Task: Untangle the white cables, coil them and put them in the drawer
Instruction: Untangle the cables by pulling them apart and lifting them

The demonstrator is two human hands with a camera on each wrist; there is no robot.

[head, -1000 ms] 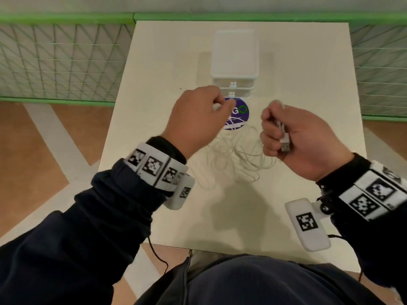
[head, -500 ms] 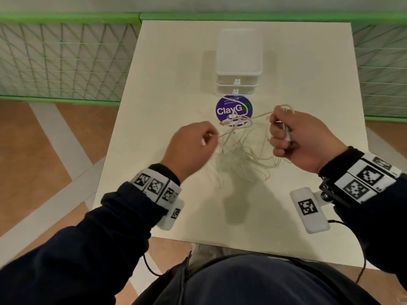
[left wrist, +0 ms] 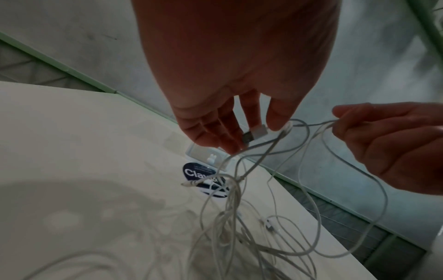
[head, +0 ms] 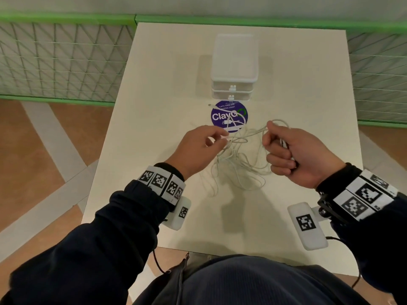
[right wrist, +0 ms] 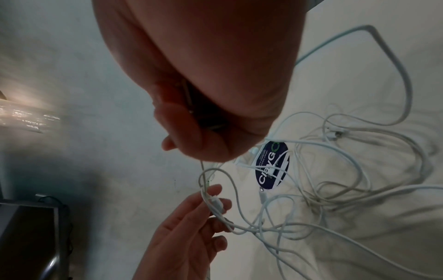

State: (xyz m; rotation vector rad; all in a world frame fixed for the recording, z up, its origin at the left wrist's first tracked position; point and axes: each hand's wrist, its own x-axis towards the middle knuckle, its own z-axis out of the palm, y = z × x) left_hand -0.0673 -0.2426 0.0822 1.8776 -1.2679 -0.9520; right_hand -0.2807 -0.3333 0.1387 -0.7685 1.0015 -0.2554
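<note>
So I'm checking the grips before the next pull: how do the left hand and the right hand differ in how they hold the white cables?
The left hand pinches a plug end between thumb and fingertips, its other fingers loose; the right hand is a closed fist around its strand. In the left wrist view the USB plug shows at the left fingertips; the right hand hides most of what it grips. Both hold the white cables above the table, the tangle hanging between them.

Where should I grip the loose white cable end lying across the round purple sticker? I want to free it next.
Probably pinch the small plug tip of the white cables, coming from above on the left. It pokes free past the round purple sticker, while the cord behind it dives into the knot. The left hand is nearest.
</note>
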